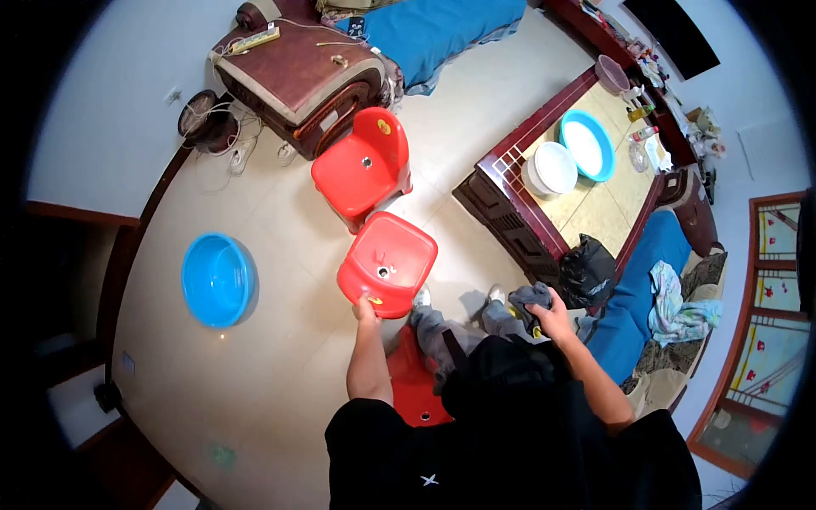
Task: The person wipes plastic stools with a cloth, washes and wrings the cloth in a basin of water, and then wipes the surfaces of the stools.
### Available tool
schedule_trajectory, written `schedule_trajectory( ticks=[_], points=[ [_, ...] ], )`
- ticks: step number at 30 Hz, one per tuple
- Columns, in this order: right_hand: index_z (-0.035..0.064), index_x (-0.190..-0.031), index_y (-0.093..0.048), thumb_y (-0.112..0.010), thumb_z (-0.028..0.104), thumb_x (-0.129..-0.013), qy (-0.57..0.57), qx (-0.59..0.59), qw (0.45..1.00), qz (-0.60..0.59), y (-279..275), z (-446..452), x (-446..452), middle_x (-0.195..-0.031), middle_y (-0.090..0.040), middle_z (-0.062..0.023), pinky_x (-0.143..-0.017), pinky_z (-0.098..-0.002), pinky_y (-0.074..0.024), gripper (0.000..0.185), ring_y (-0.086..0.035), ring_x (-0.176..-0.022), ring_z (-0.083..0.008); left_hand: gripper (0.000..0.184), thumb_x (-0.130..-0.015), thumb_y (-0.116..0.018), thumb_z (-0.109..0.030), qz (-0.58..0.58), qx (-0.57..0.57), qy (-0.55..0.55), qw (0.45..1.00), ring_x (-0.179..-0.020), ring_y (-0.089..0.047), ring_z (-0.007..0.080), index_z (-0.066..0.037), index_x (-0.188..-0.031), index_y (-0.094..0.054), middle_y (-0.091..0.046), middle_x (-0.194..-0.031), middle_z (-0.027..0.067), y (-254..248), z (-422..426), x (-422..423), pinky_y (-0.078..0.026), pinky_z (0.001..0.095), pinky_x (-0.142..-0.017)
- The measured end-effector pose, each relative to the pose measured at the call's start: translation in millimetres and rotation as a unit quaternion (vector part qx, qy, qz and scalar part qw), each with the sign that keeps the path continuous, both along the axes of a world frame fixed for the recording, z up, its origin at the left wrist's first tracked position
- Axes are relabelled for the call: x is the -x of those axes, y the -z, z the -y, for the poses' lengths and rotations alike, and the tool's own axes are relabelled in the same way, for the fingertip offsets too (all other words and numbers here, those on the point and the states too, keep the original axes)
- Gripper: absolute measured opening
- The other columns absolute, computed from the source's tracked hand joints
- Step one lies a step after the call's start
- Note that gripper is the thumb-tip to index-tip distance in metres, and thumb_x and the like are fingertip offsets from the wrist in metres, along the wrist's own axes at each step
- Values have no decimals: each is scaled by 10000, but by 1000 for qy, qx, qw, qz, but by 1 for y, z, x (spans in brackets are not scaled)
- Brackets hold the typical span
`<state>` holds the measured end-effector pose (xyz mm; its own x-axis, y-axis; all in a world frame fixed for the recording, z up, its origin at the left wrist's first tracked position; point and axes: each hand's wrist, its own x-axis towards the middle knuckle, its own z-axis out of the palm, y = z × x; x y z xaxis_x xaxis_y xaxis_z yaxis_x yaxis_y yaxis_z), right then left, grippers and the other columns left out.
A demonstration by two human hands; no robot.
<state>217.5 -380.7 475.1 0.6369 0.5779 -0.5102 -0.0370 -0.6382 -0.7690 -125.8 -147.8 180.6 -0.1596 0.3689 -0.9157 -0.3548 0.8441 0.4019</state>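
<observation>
My left hand (366, 311) is closed on the top edge of a red plastic child's chair (399, 246), which stands in front of my legs. Directly beyond it is another red chair (348, 178) of the same kind, with a round hole in its seat. A third red chair (408, 387) lies partly hidden beneath my body. In my right hand (557, 319) is a crumpled dark grey cloth (529, 297), held beside my knee. Close to that hand, a black plastic bag (588, 272) rests at the table's near corner.
A blue basin (218, 280) sits on the floor at left. On the low table (625, 204) are a white bucket (552, 168), a blue-rimmed basin (588, 144) and bottles. A brown armchair (297, 72) with a power strip (255, 41) stands ahead; a blue-covered sofa (633, 306) is at right.
</observation>
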Motion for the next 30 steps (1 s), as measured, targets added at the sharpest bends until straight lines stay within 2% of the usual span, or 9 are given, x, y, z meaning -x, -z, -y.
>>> schedule_trajectory(
  ticks=[3,6,8,9,11,15,20,24,30],
  points=[
    [3,-1231,-602,-752,46,-814,4,-24,999,-24,-9,-7,-5,-1090,-694,-64,-920,-301,-492,445,-638,-1002,-164,536,-931,-606,-274,-60,68,88,992,-1174,-639,373,-63,-1411,-496,-621,-1333,150,-32,6,20,-503,572,-976],
    [13,-1199,-611,-738,30,-826,13,-47,998,-41,-3,-2,-18,-1075,-698,-61,-893,-299,-508,394,-646,-981,-156,546,-935,-604,-319,47,-47,96,993,-1260,-584,357,-88,-1418,-495,-566,-1411,144,70,24,54,-390,587,-1079],
    [13,-1195,-611,-737,31,-827,27,-51,997,-53,-1,4,-30,-1079,-697,-64,-889,-300,-509,390,-646,-973,-157,419,-944,-590,-354,-40,-26,138,989,-1228,-564,273,-136,-1300,-568,-575,-1377,100,43,23,15,-396,519,-1045],
    [12,-1196,-611,-737,31,-827,32,-54,996,-62,2,8,-39,-1076,-696,-64,-886,-300,-510,391,-646,-969,-156,359,-948,-584,-352,-62,-37,156,985,-1189,-572,240,-152,-1246,-593,-597,-1332,79,-19,23,-24,-433,475,-998],
    [11,-1198,-611,-737,30,-827,44,-63,994,-78,11,20,-60,-1070,-695,-65,-881,-299,-512,393,-646,-961,-155,438,-966,-563,-322,42,-89,213,972,-1135,-621,235,-133,-1358,-516,-633,-1283,89,-51,27,-83,-460,420,-917],
    [1,-1220,-607,-743,38,-823,84,-113,982,-129,24,47,-116,-1061,-691,-64,-866,-296,-518,422,-645,-953,-148,298,-1010,-552,-250,120,-165,262,943,-970,-679,192,-120,-1278,-554,-689,-1162,83,-132,60,-244,-510,332,-787],
    [21,-1251,-603,-686,38,-865,180,-179,953,-164,-11,79,-192,-1097,-684,-46,-900,-291,-515,395,-643,-994,-144,392,-1003,-599,-383,227,-172,463,839,-1081,-641,215,-127,-1295,-547,-660,-1180,82,-221,152,-419,-522,386,-862],
    [19,-1192,-613,-705,76,-868,225,-239,934,-144,-5,115,-246,-1064,-690,-57,-864,-290,-529,342,-658,-952,-148,442,-1019,-566,-443,260,-143,579,759,-1223,-540,221,-151,-1348,-523,-562,-1304,69,-292,206,-497,-461,521,-994],
    [13,-1225,-630,-597,182,-990,353,-337,837,-250,3,153,-289,-1143,-686,-72,-907,-301,-519,292,-655,-1016,-169,988,-862,-760,-518,150,-154,736,642,-1412,-404,354,-156,-1588,-197,-375,-1555,232,-346,224,-542,-396,585,-1062]
  ],
)
